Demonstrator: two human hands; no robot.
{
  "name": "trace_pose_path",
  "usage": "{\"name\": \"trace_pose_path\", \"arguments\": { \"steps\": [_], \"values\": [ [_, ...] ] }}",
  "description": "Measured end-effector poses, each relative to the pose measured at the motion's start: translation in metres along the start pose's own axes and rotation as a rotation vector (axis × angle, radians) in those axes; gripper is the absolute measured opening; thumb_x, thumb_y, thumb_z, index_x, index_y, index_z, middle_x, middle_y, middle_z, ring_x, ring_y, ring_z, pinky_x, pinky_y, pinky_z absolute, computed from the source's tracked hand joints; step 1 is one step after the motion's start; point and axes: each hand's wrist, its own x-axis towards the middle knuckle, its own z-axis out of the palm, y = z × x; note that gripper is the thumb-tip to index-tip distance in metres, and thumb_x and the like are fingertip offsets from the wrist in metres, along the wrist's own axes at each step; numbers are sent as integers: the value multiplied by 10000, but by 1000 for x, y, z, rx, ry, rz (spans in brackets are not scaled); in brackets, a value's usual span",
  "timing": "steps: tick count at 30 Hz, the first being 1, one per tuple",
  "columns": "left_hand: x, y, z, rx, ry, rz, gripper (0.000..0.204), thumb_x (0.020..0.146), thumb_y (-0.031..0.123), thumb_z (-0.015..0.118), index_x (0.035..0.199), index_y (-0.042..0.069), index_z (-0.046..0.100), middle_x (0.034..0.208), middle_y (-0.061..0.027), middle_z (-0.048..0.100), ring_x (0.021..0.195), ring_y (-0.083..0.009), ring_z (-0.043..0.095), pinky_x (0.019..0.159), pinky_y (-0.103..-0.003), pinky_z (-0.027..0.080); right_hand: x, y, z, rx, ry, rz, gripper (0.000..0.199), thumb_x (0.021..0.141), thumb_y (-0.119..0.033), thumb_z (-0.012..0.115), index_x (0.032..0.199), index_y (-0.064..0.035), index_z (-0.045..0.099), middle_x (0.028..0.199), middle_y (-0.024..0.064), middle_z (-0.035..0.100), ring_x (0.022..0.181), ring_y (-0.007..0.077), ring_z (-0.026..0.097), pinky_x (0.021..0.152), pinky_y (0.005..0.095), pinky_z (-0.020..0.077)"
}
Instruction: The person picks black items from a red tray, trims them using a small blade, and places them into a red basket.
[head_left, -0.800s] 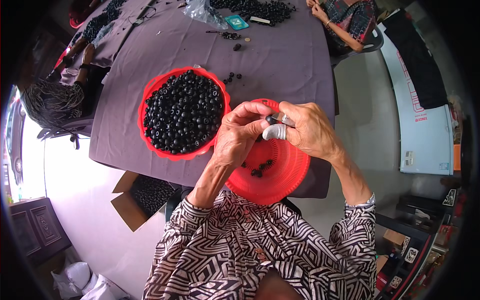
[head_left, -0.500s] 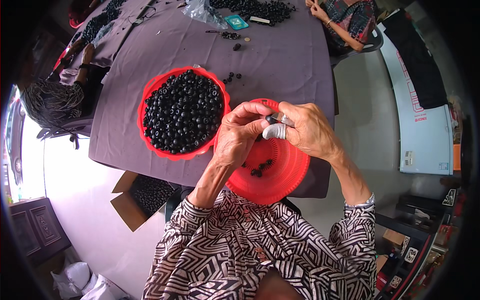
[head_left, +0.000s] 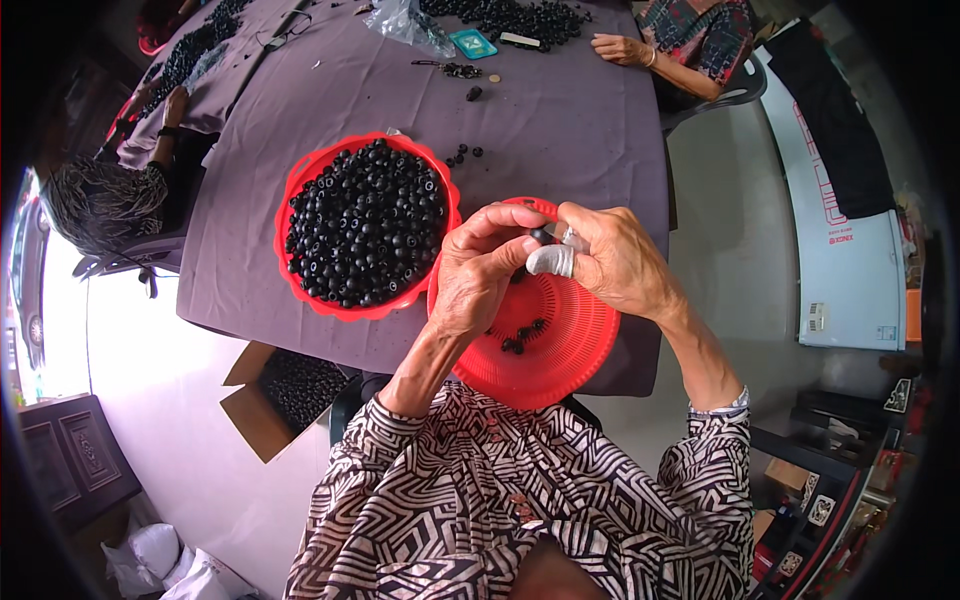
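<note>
Black round piece (head_left: pixel 541 236): up between the fingertips, above the far part of the basket — held there, I'd judge, so that the basket would catch anything that slips.
Left hand (head_left: pixel 478 268): closed in a pinch on the piece, thumb below and fingers above, which seems to steady it from the side.
Right hand (head_left: pixel 628 262): thumb and fingers drawn in close to the same piece; from where I stand I cannot tell whether a small tool sits in that grip.
Pale thumb cover (head_left: pixel 550 261): wrapped over the right thumb, likely to shield the skin where it works so near the piece.
Heaped red bowl (head_left: pixel 370 313): on the table just left of the hands, full of black round pieces (head_left: pixel 365 225) — an easy reach for the left hand, by the look of it.
Red basket (head_left: pixel 560 375): right under the hands and close to the body, with a few dark pieces (head_left: pixel 515 346) lying in it.
Purple-grey tablecloth (head_left: pixel 560 130): spread under the bowl, with a few loose pieces (head_left: pixel 463 156) beyond the rim.
</note>
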Motion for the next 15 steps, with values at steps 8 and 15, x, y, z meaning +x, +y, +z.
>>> {"name": "trace_pose_path", "arguments": {
  "steps": [8, 15],
  "values": [
    [-2, 0, 1, -6, 29, 14, 207, 792, -39, 623, 993, 2, 607, 1010, -69, 612, 883, -137, 585, 814, -265, 480, 0, 5, 4, 2, 30, -8, 322, 793, -253, 667, 802, 17, 492, 546, 138, 472, 459, 300, 420, 461, 378, 356],
    [-2, 0, 0, 20, 44, 8, 205, 791, -35, 628, 991, 5, 609, 989, -63, 620, 878, -132, 587, 809, -261, 481, -2, 7, 6, -16, 3, 17, 306, 794, -239, 663, 920, 13, 544, 566, 138, 488, 464, 277, 449, 468, 373, 362]
  ]
}}
